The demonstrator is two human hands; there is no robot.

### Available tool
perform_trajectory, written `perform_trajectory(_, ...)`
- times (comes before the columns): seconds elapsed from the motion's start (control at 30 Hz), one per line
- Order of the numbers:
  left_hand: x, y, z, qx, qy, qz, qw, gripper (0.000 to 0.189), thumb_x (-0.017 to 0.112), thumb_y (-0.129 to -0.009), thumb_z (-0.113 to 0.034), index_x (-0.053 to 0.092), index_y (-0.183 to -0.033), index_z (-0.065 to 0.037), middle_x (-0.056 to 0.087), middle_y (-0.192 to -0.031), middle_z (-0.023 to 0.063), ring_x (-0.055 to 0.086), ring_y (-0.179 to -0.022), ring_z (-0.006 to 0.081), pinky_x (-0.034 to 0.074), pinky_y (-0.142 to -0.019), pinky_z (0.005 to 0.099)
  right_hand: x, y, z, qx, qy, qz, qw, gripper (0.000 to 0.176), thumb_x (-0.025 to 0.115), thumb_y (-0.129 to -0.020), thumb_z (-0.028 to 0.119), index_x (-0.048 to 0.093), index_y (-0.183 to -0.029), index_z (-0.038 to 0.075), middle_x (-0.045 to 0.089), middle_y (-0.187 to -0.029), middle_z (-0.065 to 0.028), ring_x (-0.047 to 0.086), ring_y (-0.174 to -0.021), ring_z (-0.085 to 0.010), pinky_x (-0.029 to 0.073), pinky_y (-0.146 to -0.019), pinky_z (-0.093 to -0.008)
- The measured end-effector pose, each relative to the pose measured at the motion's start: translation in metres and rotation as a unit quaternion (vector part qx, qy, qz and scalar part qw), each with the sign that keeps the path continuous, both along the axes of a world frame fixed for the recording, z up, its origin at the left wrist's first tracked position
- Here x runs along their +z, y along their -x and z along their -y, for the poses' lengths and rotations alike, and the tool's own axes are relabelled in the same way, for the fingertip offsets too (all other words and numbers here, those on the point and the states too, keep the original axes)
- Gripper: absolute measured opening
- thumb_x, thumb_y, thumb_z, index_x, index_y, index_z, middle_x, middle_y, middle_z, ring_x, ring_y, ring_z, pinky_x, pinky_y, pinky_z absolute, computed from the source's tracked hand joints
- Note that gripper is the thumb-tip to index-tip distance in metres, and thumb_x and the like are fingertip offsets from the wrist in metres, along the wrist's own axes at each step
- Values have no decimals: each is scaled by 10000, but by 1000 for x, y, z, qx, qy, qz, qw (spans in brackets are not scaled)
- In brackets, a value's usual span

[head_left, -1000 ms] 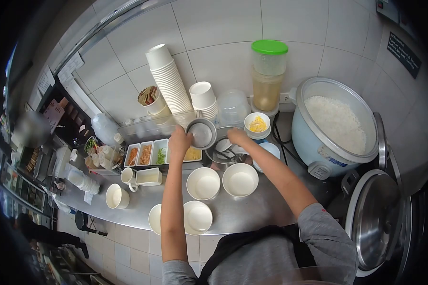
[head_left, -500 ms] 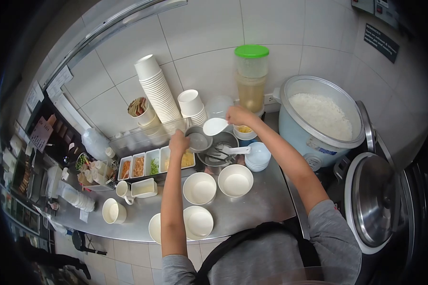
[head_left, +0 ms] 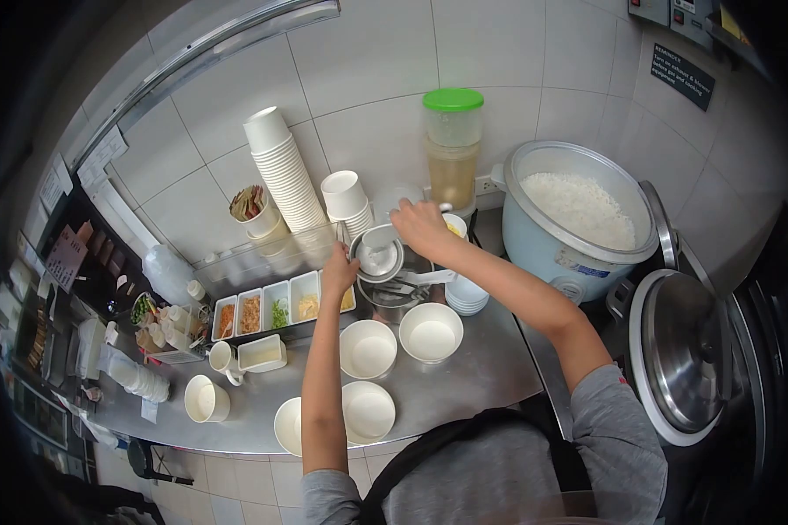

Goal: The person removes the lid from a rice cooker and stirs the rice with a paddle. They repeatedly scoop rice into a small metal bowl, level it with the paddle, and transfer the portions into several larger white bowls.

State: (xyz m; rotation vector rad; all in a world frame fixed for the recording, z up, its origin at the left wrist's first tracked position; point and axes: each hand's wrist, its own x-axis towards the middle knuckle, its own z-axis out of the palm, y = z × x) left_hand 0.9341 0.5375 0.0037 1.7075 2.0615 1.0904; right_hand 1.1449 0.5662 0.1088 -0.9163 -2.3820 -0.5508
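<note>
My left hand (head_left: 339, 269) is closed on a small metal bowl (head_left: 389, 273), gripping it at its left side. In my right hand (head_left: 420, 229) is a white scoop (head_left: 379, 235), its head tilted over the mouth of that bowl. Under them stands a larger metal pot (head_left: 385, 308) with tongs or similar tools and a white-handled utensil (head_left: 429, 276) in it. Several white paper bowls stand in front, among them one near bowl (head_left: 368, 348) and one to its right (head_left: 431, 332). What the small bowl contains is not clear.
Topping trays (head_left: 278, 306) line the left side, below a tall stack of paper cups (head_left: 287, 171). A green-lidded container (head_left: 453, 144) stands by the wall. At right are a cooker of rice (head_left: 578, 210) and a lidded cooker (head_left: 681, 359). Small plastic lids or bowls (head_left: 467, 296) are stacked by the pot.
The white scoop has moved left and down, from beside the small metal bowl to over its mouth. The small bowl has shifted slightly right. The camera view has shifted a little.
</note>
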Motion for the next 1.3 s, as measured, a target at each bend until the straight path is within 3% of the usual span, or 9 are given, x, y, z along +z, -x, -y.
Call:
perform_trajectory(0.07, 5, -6, 4, 26, -42, -117, 992, 288, 549, -734, -153, 411, -957, -34, 591, -713, 229, 595, -651, 396, 462, -626, 465, -17, -2, 3, -12, 31, -4, 999, 69, 577, -691, 87, 592, -742, 43, 582, -715, -95, 619, -609, -275, 493, -564, -393)
perform_trajectory(0.17, 23, -18, 13, 38, -35, -127, 991, 278, 527, -748, -171, 403, -959, -41, 595, -747, 243, 576, -724, 431, 442, -650, 513, -42, -5, 15, -33, 51, -22, 998, 112, 572, -704, 105, 574, -802, 49, 597, -754, -101, 623, -703, -270, 502, -562, -388)
perform_trajectory(0.37, 33, -37, 23, 20, -115, -193, 974, 245, 524, -762, -129, 382, -950, -63, 579, -706, 211, 572, -678, 408, 429, -566, 493, -63, -8, 24, -67, 18, -76, 995, 182, 540, -746, 115, 523, -924, 81, 529, -848, -90, 551, -815, -261, 469, -590, -411)
perform_trajectory(0.47, 32, -41, 27, 5, -205, -203, 957, 216, 515, -769, -101, 391, -941, -60, 577, -719, 198, 568, -649, 395, 430, -537, 475, -63, -11, 20, -72, 32, -120, 990, 197, 525, -755, 102, 515, -952, 95, 501, -875, -85, 523, -839, -268, 436, -617, -429)
perform_trajectory(0.77, 57, -52, 43, 45, -267, -205, 941, 164, 532, -765, -82, 432, -891, -52, 542, -777, 138, 546, -726, 337, 447, -588, 439, -37, -18, 25, -18, 39, -195, 980, 231, 504, -747, 46, 509, -974, 85, 489, -891, -88, 493, -861, -273, 380, -651, -414)
perform_trajectory(0.97, 101, -60, 53, 44, -345, -128, 929, 171, 527, -749, -28, 407, -870, -30, 469, -813, 177, 513, -726, 357, 399, -598, 428, -3, -16, 29, 5, 21, -213, 977, 226, 498, -746, 48, 515, -968, 85, 496, -874, -88, 496, -858, -270, 379, -672, -410)
perform_trajectory(1.07, 84, -54, 48, 23, -319, -79, 944, 169, 513, -741, -17, 397, -864, -13, 437, -833, 190, 479, -713, 368, 383, -607, 427, -15, -14, 28, -9, 48, -175, 983, 221, 492, -762, 61, 527, -980, 80, 509, -888, -102, 505, -871, -280, 393, -678, -426)
perform_trajectory(1.2, 4, -47, 40, 8, -236, -41, 971, 177, 505, -726, -14, 389, -858, 9, 430, -835, 209, 443, -737, 385, 371, -656, 425, -67, -12, 22, -34, 116, -93, 988, 224, 490, -780, 77, 541, -997, 74, 525, -922, -121, 517, -894, -297, 413, -693, -453)
perform_trajectory(1.3, 14, -46, 39, 28, -236, -15, 971, 186, 513, -723, -23, 387, -855, 13, 434, -821, 211, 439, -741, 383, 374, -657, 422, -52, -9, 18, -30, 123, -86, 988, 226, 498, -775, 73, 543, -996, 76, 532, -940, -125, 522, -913, -305, 420, -710, -464)
